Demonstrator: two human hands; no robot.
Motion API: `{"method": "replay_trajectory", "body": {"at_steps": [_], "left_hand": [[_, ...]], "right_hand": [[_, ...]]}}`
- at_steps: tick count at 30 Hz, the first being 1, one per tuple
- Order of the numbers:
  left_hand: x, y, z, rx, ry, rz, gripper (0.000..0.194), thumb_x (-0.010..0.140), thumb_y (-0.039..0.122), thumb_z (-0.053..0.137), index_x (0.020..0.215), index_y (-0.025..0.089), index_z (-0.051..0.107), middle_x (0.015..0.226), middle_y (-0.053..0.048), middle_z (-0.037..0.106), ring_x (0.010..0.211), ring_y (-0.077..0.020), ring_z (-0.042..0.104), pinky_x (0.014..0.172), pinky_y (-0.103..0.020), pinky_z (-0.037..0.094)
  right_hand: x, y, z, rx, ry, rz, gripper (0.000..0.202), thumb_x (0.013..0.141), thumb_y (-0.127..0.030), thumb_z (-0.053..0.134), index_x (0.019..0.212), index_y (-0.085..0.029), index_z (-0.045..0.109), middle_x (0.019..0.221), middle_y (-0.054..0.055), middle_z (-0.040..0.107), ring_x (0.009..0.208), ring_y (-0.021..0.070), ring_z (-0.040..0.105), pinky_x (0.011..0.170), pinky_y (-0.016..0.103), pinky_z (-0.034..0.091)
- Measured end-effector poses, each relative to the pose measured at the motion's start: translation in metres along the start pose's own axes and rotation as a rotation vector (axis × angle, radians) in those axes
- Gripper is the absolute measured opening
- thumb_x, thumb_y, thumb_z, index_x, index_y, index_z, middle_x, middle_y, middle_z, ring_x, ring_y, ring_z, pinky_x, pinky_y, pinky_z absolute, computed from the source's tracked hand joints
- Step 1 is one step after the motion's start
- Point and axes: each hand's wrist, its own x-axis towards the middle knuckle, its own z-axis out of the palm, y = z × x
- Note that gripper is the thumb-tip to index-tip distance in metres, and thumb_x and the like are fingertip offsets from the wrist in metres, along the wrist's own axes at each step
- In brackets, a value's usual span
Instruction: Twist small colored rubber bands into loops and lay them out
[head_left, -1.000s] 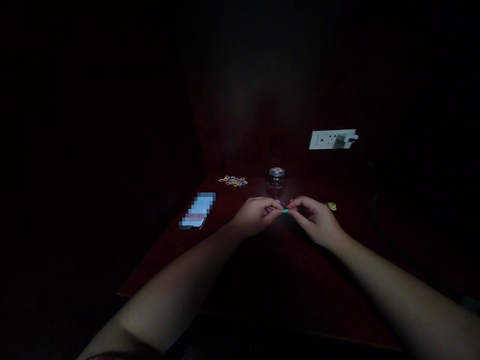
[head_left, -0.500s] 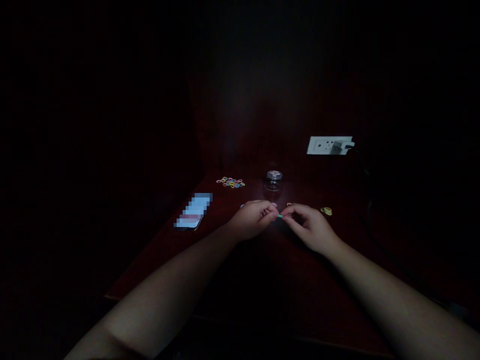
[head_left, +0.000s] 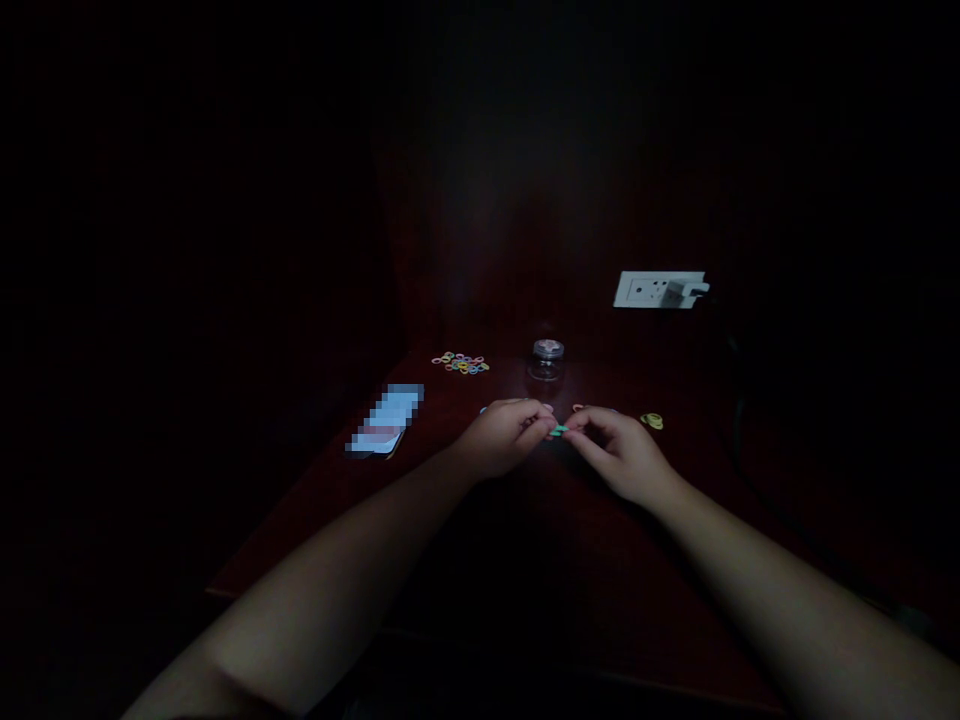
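My left hand [head_left: 504, 438] and my right hand [head_left: 628, 455] meet over the dark red table, fingertips almost touching. Between them is a small green hair tie [head_left: 559, 431], pinched at one side by my left thumb and fingers and at the other by my right thumb and index finger. Other hair ties lie partly hidden behind both hands, among them a pinkish one [head_left: 577, 408]. To the right of my right hand sits a small group of yellow hair ties [head_left: 652, 421].
Farther back are a loose pile of multicoloured hair ties [head_left: 474, 370] and a clear lidded jar [head_left: 546, 372]. A phone [head_left: 388, 418] with a lit, blurred screen lies left. On the back wall is a white socket [head_left: 639, 290] with a plug, its dark cable running down the right.
Slightly more of the green hair tie shows between my fingertips. Both hands stay almost in the same place, and the view has shifted very slightly.
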Motion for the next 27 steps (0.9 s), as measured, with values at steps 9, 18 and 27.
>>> {"method": "replay_trajectory", "body": {"at_steps": [9,18,27], "left_hand": [[-0.0022,-0.0023,0.0019,-0.057,-0.009,-0.016,0.015,0.084,0.026,0.056,0.088,0.015,0.066,0.086,-0.004,0.067,0.069,-0.0094,0.058,0.062,-0.02,0.045],[-0.0023,-0.0031,0.0021,-0.099,-0.013,-0.059,0.018,0.084,0.027,0.055,0.082,0.014,0.067,0.079,-0.003,0.067,0.063,-0.0079,0.056,0.062,-0.019,0.045],[-0.0027,-0.0027,0.0028,-0.044,-0.012,-0.054,0.018,0.083,0.03,0.057,0.084,0.014,0.066,0.077,-0.002,0.066,0.064,-0.0083,0.056,0.06,-0.019,0.044]], "right_hand": [[0.0,-0.0002,0.0002,0.019,0.018,0.027,0.015,0.087,-0.03,0.056,0.08,-0.018,0.062,0.075,0.003,0.065,0.07,0.0177,0.06,0.066,0.03,0.048],[-0.0017,0.0004,0.0005,0.028,-0.008,0.024,0.011,0.088,-0.024,0.052,0.087,-0.018,0.061,0.081,0.005,0.065,0.074,0.0177,0.059,0.067,0.029,0.047],[-0.0014,0.0033,0.0011,0.04,-0.021,0.052,0.012,0.09,-0.025,0.049,0.086,-0.019,0.058,0.081,0.004,0.063,0.074,0.0175,0.058,0.068,0.029,0.046]]}}
